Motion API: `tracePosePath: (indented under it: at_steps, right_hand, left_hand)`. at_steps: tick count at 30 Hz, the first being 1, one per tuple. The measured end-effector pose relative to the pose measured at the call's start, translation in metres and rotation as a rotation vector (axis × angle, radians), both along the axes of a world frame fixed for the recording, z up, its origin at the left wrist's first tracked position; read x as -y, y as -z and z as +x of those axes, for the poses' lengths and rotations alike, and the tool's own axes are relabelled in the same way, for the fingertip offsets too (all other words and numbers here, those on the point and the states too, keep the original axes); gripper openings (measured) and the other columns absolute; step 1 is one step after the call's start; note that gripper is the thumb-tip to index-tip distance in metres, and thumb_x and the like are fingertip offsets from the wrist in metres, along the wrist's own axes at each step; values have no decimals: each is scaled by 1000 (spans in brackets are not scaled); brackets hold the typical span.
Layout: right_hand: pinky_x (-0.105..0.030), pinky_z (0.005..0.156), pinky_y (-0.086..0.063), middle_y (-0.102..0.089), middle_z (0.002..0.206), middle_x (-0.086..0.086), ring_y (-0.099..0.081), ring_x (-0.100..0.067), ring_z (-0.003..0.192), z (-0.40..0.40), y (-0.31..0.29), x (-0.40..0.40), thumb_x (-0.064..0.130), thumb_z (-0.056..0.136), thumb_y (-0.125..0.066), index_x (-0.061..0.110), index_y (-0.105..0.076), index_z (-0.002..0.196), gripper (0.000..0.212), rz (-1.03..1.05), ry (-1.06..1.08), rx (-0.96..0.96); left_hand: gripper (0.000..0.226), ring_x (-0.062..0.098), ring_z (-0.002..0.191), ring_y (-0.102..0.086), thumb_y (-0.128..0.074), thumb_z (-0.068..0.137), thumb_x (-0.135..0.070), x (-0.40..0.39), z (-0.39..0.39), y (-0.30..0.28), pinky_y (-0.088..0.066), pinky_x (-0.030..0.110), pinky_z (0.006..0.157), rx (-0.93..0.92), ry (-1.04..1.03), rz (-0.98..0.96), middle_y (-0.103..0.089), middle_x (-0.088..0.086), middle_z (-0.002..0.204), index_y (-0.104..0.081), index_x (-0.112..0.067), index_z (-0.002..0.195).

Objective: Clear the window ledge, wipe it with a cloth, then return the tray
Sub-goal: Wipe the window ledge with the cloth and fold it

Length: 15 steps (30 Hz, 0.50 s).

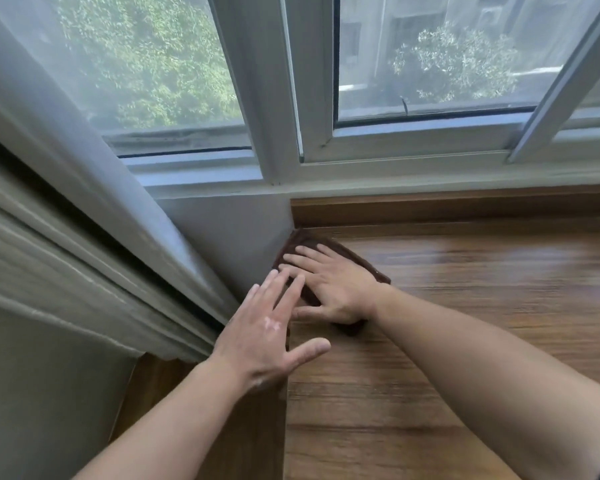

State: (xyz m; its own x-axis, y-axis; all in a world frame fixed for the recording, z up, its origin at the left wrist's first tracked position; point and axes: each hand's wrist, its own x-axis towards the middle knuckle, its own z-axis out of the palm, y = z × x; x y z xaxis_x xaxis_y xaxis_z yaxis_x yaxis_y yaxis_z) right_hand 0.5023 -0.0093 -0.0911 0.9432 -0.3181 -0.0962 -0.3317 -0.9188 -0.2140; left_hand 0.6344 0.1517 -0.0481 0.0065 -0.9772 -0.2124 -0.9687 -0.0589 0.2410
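A dark brown cloth (303, 240) lies flat in the far left corner of the wooden window ledge (465, 306), against the white side wall. My right hand (329, 282) presses flat on top of the cloth, fingers spread and pointing left toward the corner. My left hand (267, 330) hovers open just left of it, fingers apart, its fingertips reaching the cloth's near edge by the wall. The left hand holds nothing. No tray is in view.
A white sliding window frame (278, 98) runs along the back of the ledge. A grey curtain (66, 237) hangs at the left past the wall's corner. The ledge's wood surface stretches to the right and toward me.
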Motion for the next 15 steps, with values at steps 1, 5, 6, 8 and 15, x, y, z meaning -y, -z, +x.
tracePosePath:
  at_steps: [1, 5, 6, 8, 15]
  right_hand:
    - [-47, 125, -6, -16, 168, -3, -6, -22, 155, -6, 0, -9, 81, 88, -26, 20, -18, 161, 95, 5, -19, 7]
    - [-49, 125, -9, -16, 168, -5, -6, -22, 155, -30, -1, -51, 80, 90, -29, 20, -19, 161, 93, 9, -77, 77]
    - [-48, 125, -7, -13, 169, -3, -3, -21, 156, -35, -1, -62, 81, 90, -32, 22, -16, 161, 94, 23, -78, 80]
    - [-48, 126, -3, -8, 169, -1, 2, -20, 156, -45, -2, -84, 84, 88, -34, 25, -11, 162, 97, 49, -85, 45]
    - [-48, 123, -12, -38, 158, -12, -22, -28, 150, -76, -5, -162, 83, 89, -33, 16, -30, 156, 95, -3, -90, 52]
  left_hand:
    - [116, 13, 156, 11, -2, 70, -98, 2, 0, 0, -3, 40, 128, -10, 6, -3, 6, -3, 171, 3, -27, 162]
    - [110, 13, 156, 7, 4, 74, -92, 5, 2, 3, -2, 38, 128, -47, 26, -1, 0, -1, 171, -2, -27, 163]
    - [106, 14, 156, 6, 0, 78, -90, 6, 1, 4, -3, 39, 128, -45, 35, -1, -2, 0, 171, -3, -27, 163]
    - [95, 18, 157, 3, -8, 84, -81, 5, -2, 6, -6, 40, 127, -24, 57, -4, -5, 2, 171, -5, -26, 162]
    - [92, 20, 157, 0, -5, 86, -78, -17, -26, 19, -10, 44, 127, 13, 120, 36, -9, 5, 170, -15, -25, 162]
